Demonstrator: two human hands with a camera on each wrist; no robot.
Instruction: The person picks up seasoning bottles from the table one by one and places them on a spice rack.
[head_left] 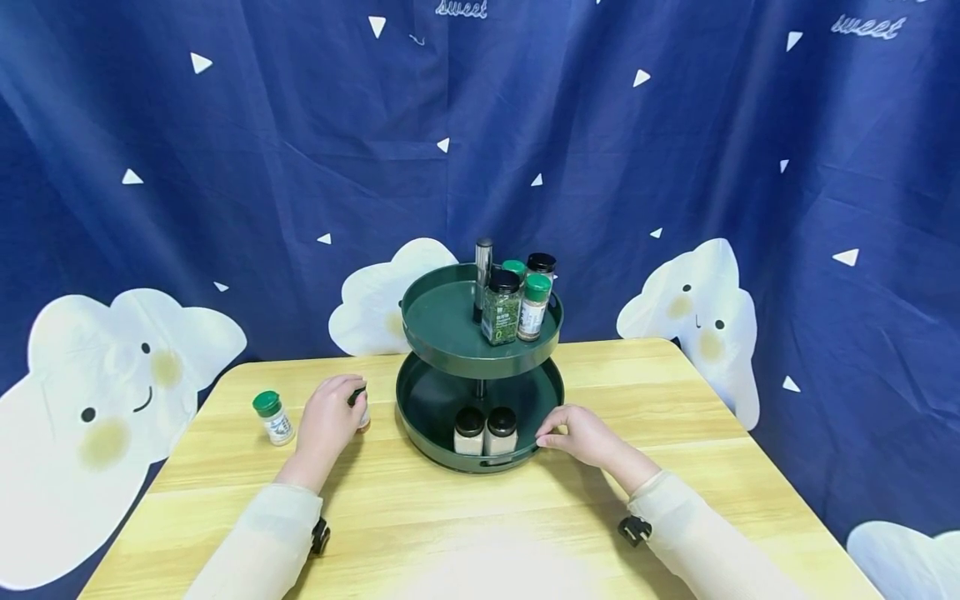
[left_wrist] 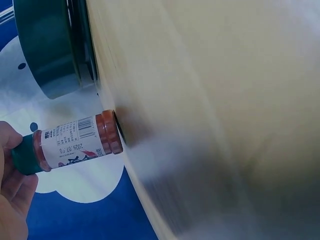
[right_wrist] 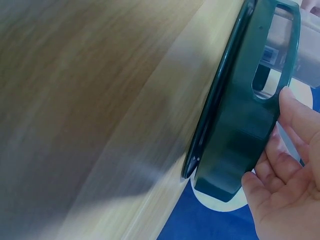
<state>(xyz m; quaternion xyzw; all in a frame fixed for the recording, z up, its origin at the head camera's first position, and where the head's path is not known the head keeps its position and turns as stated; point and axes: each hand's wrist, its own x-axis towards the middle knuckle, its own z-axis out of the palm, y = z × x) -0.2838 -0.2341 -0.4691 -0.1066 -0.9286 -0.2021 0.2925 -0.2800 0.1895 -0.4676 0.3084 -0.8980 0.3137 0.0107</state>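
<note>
My left hand [head_left: 324, 419] grips a small spice jar [left_wrist: 75, 142] by its green cap, left of the two-tier turntable. The jar has a white label and reddish contents; in the head view the hand covers most of it. Its base is at the tabletop, though whether it touches I cannot tell. At the turntable's right, my right hand [head_left: 588, 435] pinches the rim of the dark green lower tray [right_wrist: 235, 135], near its handle slot. Two black-capped jars with pale contents, a left one [head_left: 468, 432] and a right one [head_left: 501, 432], stand in that tray's front.
Another green-capped jar [head_left: 274, 418] stands on the wooden table [head_left: 420, 525], left of my left hand. The upper tray [head_left: 438, 321] holds several jars at its right, including a green herb jar [head_left: 501, 308], around a metal centre post [head_left: 483, 275]. A blue curtain [head_left: 300, 167] hangs behind.
</note>
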